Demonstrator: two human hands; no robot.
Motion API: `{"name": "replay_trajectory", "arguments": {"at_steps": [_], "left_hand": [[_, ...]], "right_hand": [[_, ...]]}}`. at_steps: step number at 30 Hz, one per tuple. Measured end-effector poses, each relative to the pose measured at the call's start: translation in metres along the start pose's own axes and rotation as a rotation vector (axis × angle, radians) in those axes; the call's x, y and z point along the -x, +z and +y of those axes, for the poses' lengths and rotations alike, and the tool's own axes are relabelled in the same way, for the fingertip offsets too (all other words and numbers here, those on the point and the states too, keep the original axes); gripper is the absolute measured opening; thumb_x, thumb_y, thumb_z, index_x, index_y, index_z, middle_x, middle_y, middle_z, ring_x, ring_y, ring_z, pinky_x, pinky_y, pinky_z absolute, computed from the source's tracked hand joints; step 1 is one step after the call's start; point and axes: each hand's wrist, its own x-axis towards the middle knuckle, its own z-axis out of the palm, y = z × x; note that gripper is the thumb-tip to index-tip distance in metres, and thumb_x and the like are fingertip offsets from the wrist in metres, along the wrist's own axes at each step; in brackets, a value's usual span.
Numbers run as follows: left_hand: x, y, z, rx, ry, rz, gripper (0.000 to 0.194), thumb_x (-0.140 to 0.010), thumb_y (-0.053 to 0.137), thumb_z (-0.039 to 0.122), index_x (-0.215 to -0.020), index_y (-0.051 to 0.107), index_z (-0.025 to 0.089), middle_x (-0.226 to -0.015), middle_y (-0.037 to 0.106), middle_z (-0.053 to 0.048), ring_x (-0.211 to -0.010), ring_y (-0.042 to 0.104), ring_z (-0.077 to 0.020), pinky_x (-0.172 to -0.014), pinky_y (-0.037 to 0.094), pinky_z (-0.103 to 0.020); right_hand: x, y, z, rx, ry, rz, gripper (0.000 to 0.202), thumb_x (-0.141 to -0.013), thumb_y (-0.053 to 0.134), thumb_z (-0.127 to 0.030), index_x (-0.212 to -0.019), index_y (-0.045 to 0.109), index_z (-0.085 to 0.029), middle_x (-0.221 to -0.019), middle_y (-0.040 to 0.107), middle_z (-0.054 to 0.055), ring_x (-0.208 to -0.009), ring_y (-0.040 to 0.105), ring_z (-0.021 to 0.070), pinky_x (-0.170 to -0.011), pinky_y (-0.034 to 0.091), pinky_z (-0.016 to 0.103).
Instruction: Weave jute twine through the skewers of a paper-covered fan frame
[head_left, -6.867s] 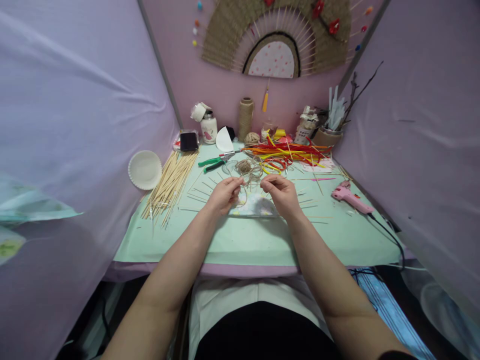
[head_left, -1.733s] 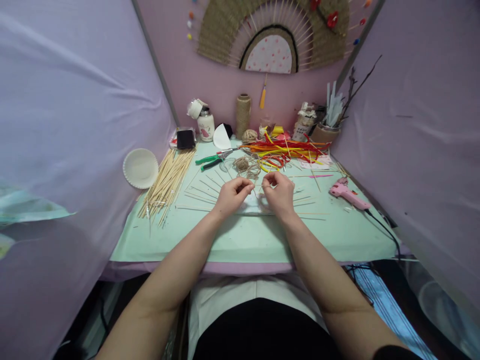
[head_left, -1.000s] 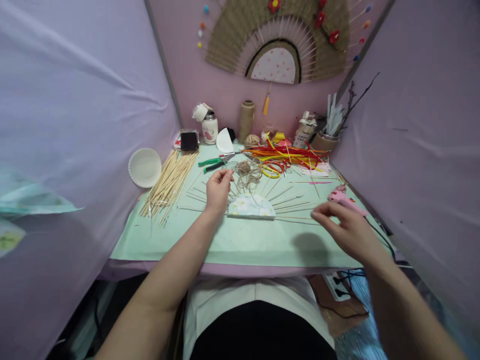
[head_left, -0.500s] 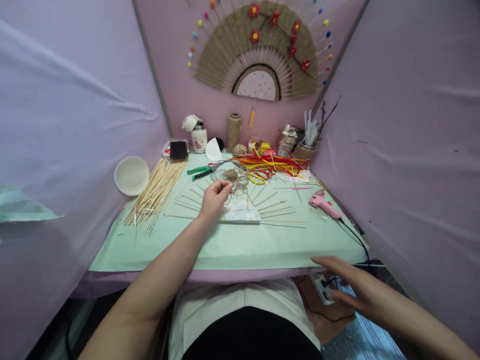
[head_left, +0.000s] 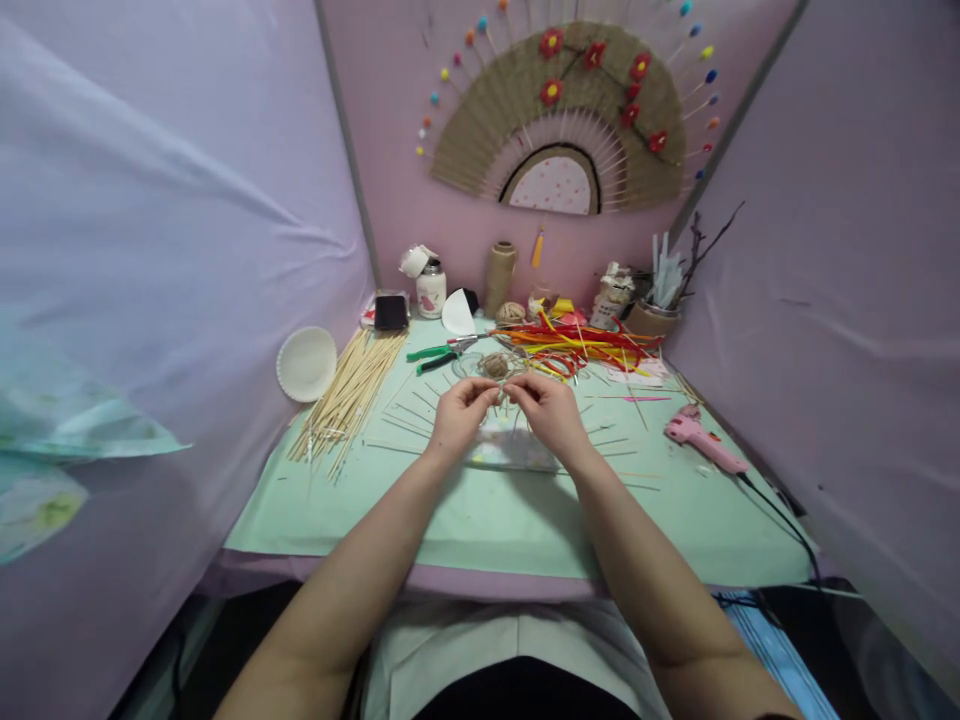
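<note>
Moved since the earlier frame: your right hand, from the front right edge of the counter to beside your left hand. Both: fingertips pinched narrow, nearly meeting; contents too small to tell. Below: floral half-round piece, flat on the counter, thin sticks radiating. Just behind: twine ball.
</note>
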Motion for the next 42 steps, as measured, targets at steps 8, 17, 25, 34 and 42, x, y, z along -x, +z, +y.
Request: {"name": "replay_trajectory", "arguments": {"at_steps": [8,17,25,34,42], "left_hand": [[0.0,0.001,-0.007,-0.098,0.044,0.033,0.019,-0.07,0.071,0.033,-0.074,0.063,0.016,-0.068,0.061,0.001,-0.064,0.053,-0.0114,-0.063,0.041,-0.024],[-0.002,0.001,-0.008,-0.001,-0.053,0.057,0.021,-0.069,0.07,0.034,-0.067,0.06,0.016,-0.058,0.055,0.004,-0.05,0.041,-0.0073,-0.049,0.031,-0.022],[0.0,-0.001,0.005,0.354,-0.178,-0.02,0.031,-0.06,0.08,0.036,-0.07,0.059,0.015,-0.058,0.053,0.004,-0.042,0.029,-0.0018,-0.042,0.017,-0.021],[0.006,-0.004,0.006,0.22,-0.329,-0.386,0.034,-0.059,0.083,0.038,-0.072,0.063,0.013,-0.058,0.054,0.003,-0.043,0.032,-0.0022,-0.044,0.018,-0.022],[0.008,-0.012,0.015,-0.086,-0.295,-0.548,0.027,-0.065,0.076,0.038,-0.073,0.066,0.013,-0.064,0.058,0.001,-0.052,0.043,-0.0064,-0.048,0.027,-0.021]], "right_hand": [[0.011,0.004,0.018,0.098,-0.201,0.233,0.019,-0.091,0.057,-0.032,-0.093,0.074,-0.025,-0.103,0.059,0.009,-0.098,0.058,0.0215,-0.083,0.05,0.038],[0.021,0.006,0.014,0.245,-0.285,0.244,0.014,-0.09,0.059,-0.031,-0.086,0.07,-0.025,-0.084,0.065,0.006,-0.087,0.055,0.0229,-0.082,0.045,0.04],[0.019,0.018,0.023,0.163,-0.251,0.033,0.016,-0.092,0.055,-0.029,-0.087,0.069,-0.022,-0.088,0.07,0.007,-0.089,0.06,0.0223,-0.083,0.046,0.038],[0.014,0.008,0.023,-0.196,-0.063,0.235,0.014,-0.088,0.057,-0.031,-0.088,0.068,-0.023,-0.144,0.05,0.009,-0.124,0.053,0.0254,-0.104,0.04,0.045],[0.012,-0.002,0.025,-0.528,0.078,0.094,0.011,-0.08,0.068,-0.034,-0.08,0.068,-0.023,-0.071,0.068,0.001,-0.068,0.061,0.0165,-0.07,0.051,0.033]]}}
